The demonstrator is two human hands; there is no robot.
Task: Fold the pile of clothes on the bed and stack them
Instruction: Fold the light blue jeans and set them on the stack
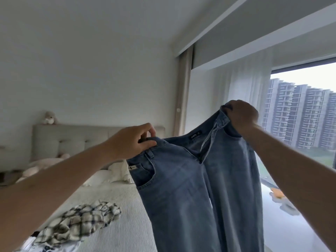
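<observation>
Jeans (200,188) held up mid-frame by the waistband, left hand (131,142) pinching one side, right hand (242,117) gripping the other; uneven hold, risking a skewed fold.

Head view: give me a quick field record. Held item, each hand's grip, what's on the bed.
held item: blue jeans, lifted upright above the bed, fly open
left hand: pinches the waistband at one side
right hand: grips the waistband at the other side, higher
on bed: plaid shirt, crumpled, unfolded
bed head: white pillows
folded stack: none in view
</observation>
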